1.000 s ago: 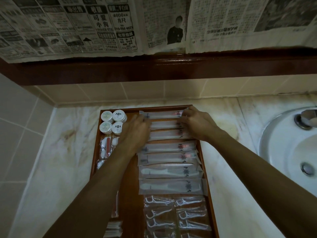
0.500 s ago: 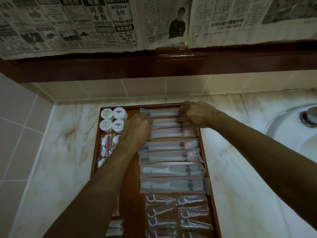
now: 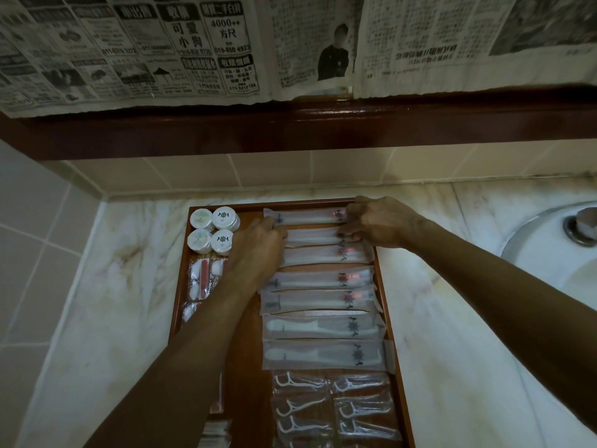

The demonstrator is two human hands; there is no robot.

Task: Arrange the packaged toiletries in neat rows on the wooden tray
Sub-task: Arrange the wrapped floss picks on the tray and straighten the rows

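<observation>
A wooden tray (image 3: 250, 334) lies on the marble counter. Down its right side runs a column of long white packets: toothbrush packets (image 3: 318, 278) at the top, comb packets (image 3: 323, 354) below them, floss-pick packets (image 3: 332, 412) nearest me. My left hand (image 3: 255, 250) presses on the left ends of the second and third packets. My right hand (image 3: 374, 224) pinches the right ends of the top two packets (image 3: 310, 217) at the tray's far right corner. Round white soap packs (image 3: 211, 231) fill the far left corner, with cotton and nail-file kits (image 3: 202, 281) below them.
A white sink basin (image 3: 555, 263) with a metal fitting (image 3: 581, 226) is set into the counter on the right. A dark wooden ledge (image 3: 290, 130) hung with newspaper (image 3: 193, 46) runs overhead. Tiled walls close off the left and back.
My right hand has slid from the second and third packets up to the top ones at the far corner. My left hand has barely moved.
</observation>
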